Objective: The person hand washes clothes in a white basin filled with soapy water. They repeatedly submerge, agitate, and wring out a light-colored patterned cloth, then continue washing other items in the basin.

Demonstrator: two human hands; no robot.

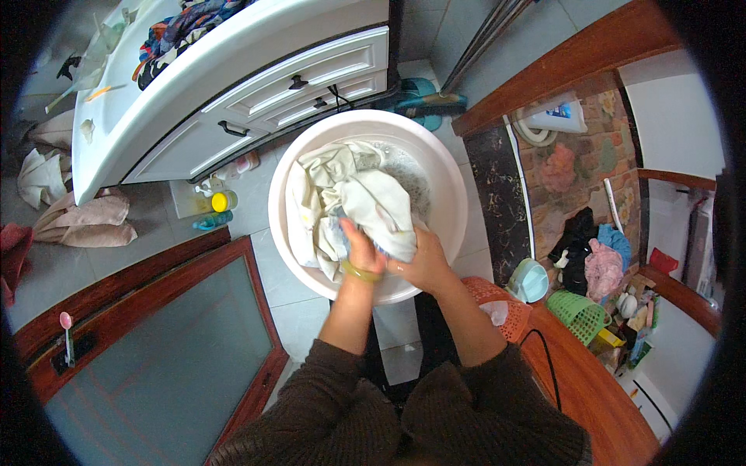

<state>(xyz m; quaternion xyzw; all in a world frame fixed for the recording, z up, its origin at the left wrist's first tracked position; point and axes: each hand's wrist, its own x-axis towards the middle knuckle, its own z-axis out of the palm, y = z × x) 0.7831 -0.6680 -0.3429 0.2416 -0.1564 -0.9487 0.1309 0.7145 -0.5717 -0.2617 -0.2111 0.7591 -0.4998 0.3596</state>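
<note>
A large pale plastic basin (450,180) stands on the tiled floor before me, with sudsy water in its right part. Wet white cloth (376,204), marked with some blue and yellow, fills its left and middle. My left hand (364,253), a yellowish bangle at its wrist, presses against the lower edge of the cloth; its thumb points up and it is slightly blurred. Around the cloth's lower right end, my right hand (422,262) is closed. Both hands are near each other over the basin's near side, and the fingers under the cloth are hidden.
A white vanity cabinet (250,87) borders the basin's far left. Bottles with a yellow-capped jar (221,202) stand left on the floor. A glazed wooden door (175,343) is lower left. Orange basket (513,317), light-blue scoop (530,281) and green basket (577,314) are at right.
</note>
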